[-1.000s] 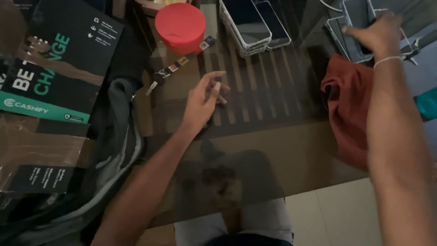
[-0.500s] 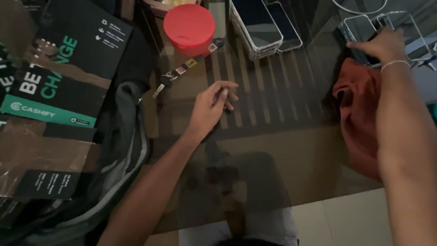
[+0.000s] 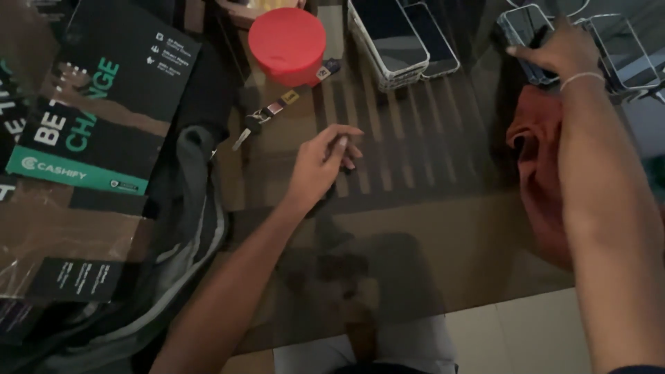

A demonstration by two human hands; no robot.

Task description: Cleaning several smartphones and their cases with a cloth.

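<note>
Glass table (image 3: 429, 228), seen from above; red round lid (image 3: 287, 43) taken as landmark.

Left hand (image 3: 320, 166): below and slightly right of the lid, resting on the glass, fingers loosely curled, thumb and fingertips pinched together. Possibly a small pale item at the fingertips; too small and blurred to confirm.

Right hand (image 3: 560, 52): far right of the lid, at about the same height. Fingers wrapped around a dark phone (image 3: 530, 41) in a clear case, index finger stretched along its left edge. Thin pale band on the wrist. Forearm crossing over a rust-red cloth (image 3: 537, 166), lying lower right of the lid.

Just right of the lid: white basket (image 3: 388, 66) holding a dark-screened phone, another phone (image 3: 433, 41) beside it.

Just below-left of the lid: key on a strap with small coloured tags (image 3: 267, 114), flat on the glass.

Left of the lid: black and teal printed bags (image 3: 97, 111), overlapping a brown paper parcel. Below those, grey backpack (image 3: 187, 228) against the table edge.
</note>
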